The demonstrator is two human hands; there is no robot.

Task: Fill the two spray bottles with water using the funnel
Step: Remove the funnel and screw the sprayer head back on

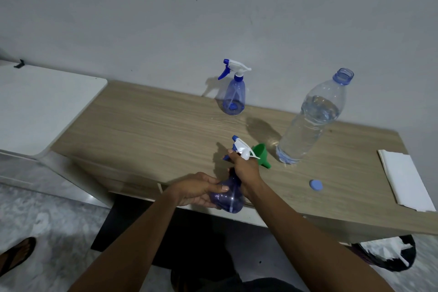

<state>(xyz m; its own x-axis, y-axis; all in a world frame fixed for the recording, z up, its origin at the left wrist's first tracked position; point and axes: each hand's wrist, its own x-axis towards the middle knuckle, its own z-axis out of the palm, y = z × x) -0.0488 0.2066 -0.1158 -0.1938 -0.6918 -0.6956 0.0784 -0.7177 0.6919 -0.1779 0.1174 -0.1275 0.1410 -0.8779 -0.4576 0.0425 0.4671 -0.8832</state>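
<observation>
The left hand (196,188) cupped the rounded belly of the translucent blue plastic spray bottle (228,199), fingers curled under it and thumb laid over the top. This steadied it at the near edge of the wood-grain table (142,130). The right hand (245,168) was wrapped tightly round the bottle's neck, just below the white-and-blue trigger head (243,148). That split grip, one hand bracing the body and the other on the collar, looked suited to twisting the head off so the mouth could take the funnel. Whether the collar had loosened could not be told.

The small green plastic funnel (260,154) lay tipped on its side just beyond the right hand, close enough to pick up. Farther right and beyond that hand stood the tall clear plastic water bottle (310,123), partly full and uncapped, probably ready for pouring. Its round light-blue cap (316,184) lay flat on the table to the right of the right wrist.

The second translucent blue spray bottle (233,95), with its trigger head on, stood upright well beyond both hands near the wall. A folded white sheet (403,180) lay far to the right.
</observation>
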